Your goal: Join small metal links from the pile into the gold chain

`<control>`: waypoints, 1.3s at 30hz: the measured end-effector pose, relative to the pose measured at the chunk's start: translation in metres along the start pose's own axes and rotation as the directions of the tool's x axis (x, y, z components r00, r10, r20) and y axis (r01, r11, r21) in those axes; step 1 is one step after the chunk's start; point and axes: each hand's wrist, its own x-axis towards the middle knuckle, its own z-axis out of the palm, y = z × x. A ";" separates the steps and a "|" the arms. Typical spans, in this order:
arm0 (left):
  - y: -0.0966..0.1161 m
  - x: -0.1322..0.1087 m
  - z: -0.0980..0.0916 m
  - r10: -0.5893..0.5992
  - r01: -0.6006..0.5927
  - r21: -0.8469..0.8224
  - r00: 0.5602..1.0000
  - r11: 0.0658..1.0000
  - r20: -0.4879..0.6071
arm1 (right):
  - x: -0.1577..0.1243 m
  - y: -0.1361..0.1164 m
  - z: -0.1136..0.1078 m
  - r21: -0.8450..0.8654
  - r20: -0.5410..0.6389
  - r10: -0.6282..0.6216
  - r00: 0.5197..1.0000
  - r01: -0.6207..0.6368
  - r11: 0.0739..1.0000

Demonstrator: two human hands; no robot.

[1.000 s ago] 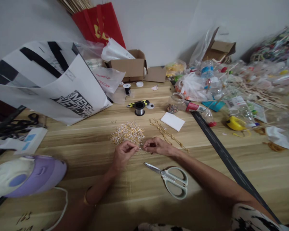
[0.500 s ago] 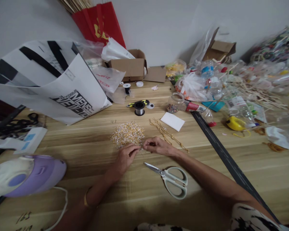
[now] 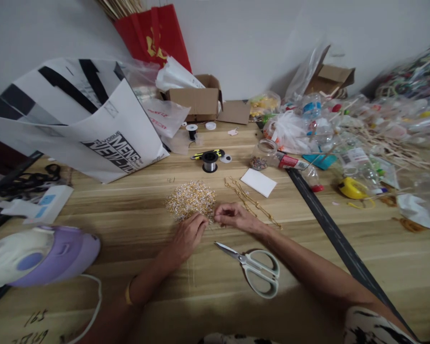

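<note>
A heap of small gold and clear beads (image 3: 190, 199) lies in the middle of the wooden table. At its near edge my left hand (image 3: 190, 233) is closed in a pinch, and what its fingertips hold is too small to name. Just to the right, my right hand (image 3: 235, 216) also pinches, its fingertips close to the left ones; its contents cannot be made out either. Beyond the right wrist runs a gold chain (image 3: 252, 199). Scissors with pale green handles (image 3: 252, 267) lie slightly open on the table, nearer to me than both hands.
A wire spool (image 3: 209, 162) and a yellow-black cutter (image 3: 200, 155) lie behind the beads. A bead jar (image 3: 263, 155) and white card (image 3: 258, 182) sit to the right. A large white bag (image 3: 129, 138) and purple appliance (image 3: 66, 255) occupy the left; bottles and plastic bags fill the far right.
The view has shifted slightly. My left hand's fingertips have drawn back a little from the right hand's, widening the gap between them. The right hand stays pinched beside the beads.
</note>
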 end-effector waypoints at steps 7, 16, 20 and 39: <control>0.002 0.001 0.000 -0.031 0.010 0.136 0.988 0.991 0.152 | 0.000 -0.002 0.008 0.204 0.014 0.004 1.000 -0.006 0.979; 0.002 0.005 0.004 -0.042 -0.026 0.265 0.968 0.964 0.248 | 0.001 -0.002 0.010 0.207 0.085 0.006 0.996 -0.023 0.978; 0.001 0.005 0.007 -0.022 -0.037 0.262 0.975 0.964 0.220 | 0.002 -0.002 0.009 0.201 0.108 0.010 0.994 -0.032 0.979; -0.005 0.000 0.013 0.000 -0.037 0.240 0.989 0.970 0.150 | 0.003 -0.004 0.006 0.183 0.130 0.046 0.990 -0.069 0.981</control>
